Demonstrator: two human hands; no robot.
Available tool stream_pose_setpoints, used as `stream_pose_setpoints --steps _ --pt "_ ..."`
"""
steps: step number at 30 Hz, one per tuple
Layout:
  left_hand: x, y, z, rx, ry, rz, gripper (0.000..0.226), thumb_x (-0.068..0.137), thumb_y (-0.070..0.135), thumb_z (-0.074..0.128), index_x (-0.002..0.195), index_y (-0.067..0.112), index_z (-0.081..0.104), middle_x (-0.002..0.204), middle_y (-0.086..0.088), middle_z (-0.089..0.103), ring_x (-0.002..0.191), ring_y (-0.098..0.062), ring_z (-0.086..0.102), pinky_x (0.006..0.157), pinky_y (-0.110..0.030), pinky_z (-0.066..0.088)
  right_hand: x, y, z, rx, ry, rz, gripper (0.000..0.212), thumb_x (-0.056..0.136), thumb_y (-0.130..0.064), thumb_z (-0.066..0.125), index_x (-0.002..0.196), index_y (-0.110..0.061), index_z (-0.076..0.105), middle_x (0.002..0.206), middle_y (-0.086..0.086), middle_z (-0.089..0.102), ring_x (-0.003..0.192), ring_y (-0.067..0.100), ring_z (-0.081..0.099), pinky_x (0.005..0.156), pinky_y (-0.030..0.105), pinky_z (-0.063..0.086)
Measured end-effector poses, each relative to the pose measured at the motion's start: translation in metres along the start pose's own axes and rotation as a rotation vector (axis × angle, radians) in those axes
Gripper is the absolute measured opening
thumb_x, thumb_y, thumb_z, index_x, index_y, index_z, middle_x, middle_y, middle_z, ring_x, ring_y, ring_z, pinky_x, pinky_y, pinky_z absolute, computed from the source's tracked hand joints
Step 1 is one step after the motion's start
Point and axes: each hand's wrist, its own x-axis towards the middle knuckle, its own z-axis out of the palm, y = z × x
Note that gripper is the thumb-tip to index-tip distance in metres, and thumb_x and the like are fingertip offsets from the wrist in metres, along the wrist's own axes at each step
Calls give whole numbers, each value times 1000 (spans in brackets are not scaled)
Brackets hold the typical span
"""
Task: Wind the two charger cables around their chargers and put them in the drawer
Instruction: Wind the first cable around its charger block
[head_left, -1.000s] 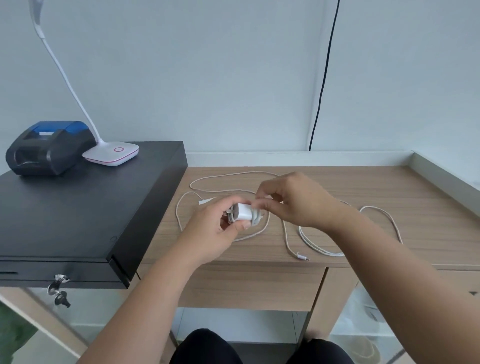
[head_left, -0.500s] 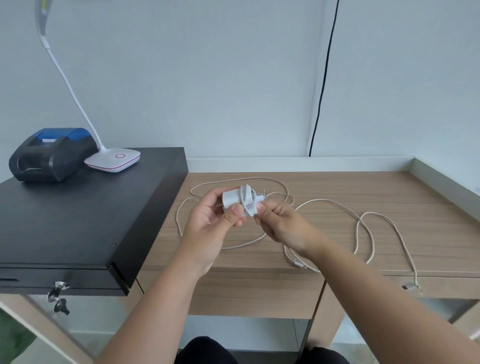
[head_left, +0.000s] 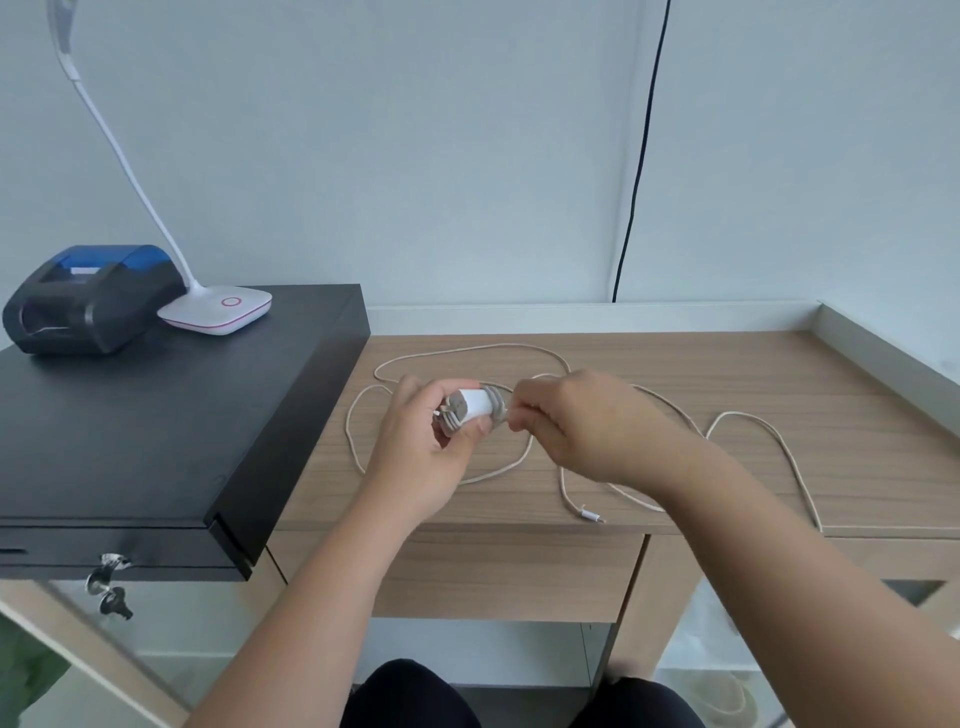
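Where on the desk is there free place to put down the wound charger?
Free: the wooden desk strip along the back ledge, and the far right corner beyond the outer cable loop. The black cash drawer's top in front of the printer is bare too. Crowded: the desk's middle, where cable loops spread around both hands.

At frame centre the left hand (head_left: 421, 452) holds the charger (head_left: 470, 410) above the desk (head_left: 727, 374), the right hand (head_left: 582, 423) just right of it. Loose cable (head_left: 748, 423) sprawls across the desk behind and right. The cash drawer (head_left: 156, 426) sits at left, with the printer (head_left: 88, 299) and lamp base (head_left: 215, 309) on its far top.
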Motion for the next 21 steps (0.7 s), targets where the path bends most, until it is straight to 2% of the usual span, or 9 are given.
stream_pose_setpoints --steps 4,6,9,11,13,15,17,19,21 --pt "-3 5 -7 -45 -149 27 32 82 35 68 103 57 59 91 20 42 84 -10 54 77 -33 48 7 6 -11 55 73 -100 20 92 -37 54 84 -23 65 48 -14 41 47 1 39 51 31 42" --pt "-5 10 -11 -71 -241 33 31 81 39 66 101 61 58 88 20 41 80 -15 54 76 -39 51 9 11 -13 104 96 -132 20 90 -38 60 81 -22 67 44 -14 36 43 3 37 49 26 35" --pt "-8 14 -17 -158 -347 46 29 78 46 67 106 52 62 91 11 43 86 -26 56 83 -50 52 12 22 -13 326 89 -87 24 86 -38 68 76 -16 66 45 -6 36 45 10 30 48 23 25" --pt "-11 16 -20 -291 -398 61 30 78 40 70 108 42 66 94 6 48 90 -25 57 83 -42 52 11 24 -11 580 37 -51 24 86 -32 68 76 -10 66 54 11 51 53 10 38 54 25 32" --pt "-13 21 -20 -456 -386 39 32 77 34 75 108 34 68 97 2 58 88 -20 62 76 -30 52 10 25 -4 802 23 -26 21 91 -20 62 72 -10 63 59 -2 58 60 6 47 61 20 38" --pt "-14 25 -17 -654 -329 -8 36 71 35 82 103 30 68 94 3 66 79 -17 64 68 -23 51 9 22 8 895 20 9 29 97 -12 50 69 -12 56 59 -14 51 59 -1 44 60 12 35" --pt "-13 28 -14 -815 -269 -38 50 62 43 87 102 23 65 92 3 68 72 -16 65 63 -21 51 6 17 24 971 16 64 33 100 -15 43 72 -2 53 60 -5 44 55 7 38 53 15 30" --pt "-10 32 -9 -928 -169 -68 53 63 40 87 103 16 62 95 -1 68 71 -14 65 63 -21 51 3 9 38 1075 34 160 35 102 -16 39 77 6 51 51 -2 38 45 8 32 45 14 25" --pt "-5 37 -4 -977 -48 -118 40 75 26 80 105 10 59 99 -10 64 69 -12 63 62 -20 51 -1 1 49 1089 82 219 34 103 -21 38 75 -7 52 46 -8 34 41 4 28 42 14 25"
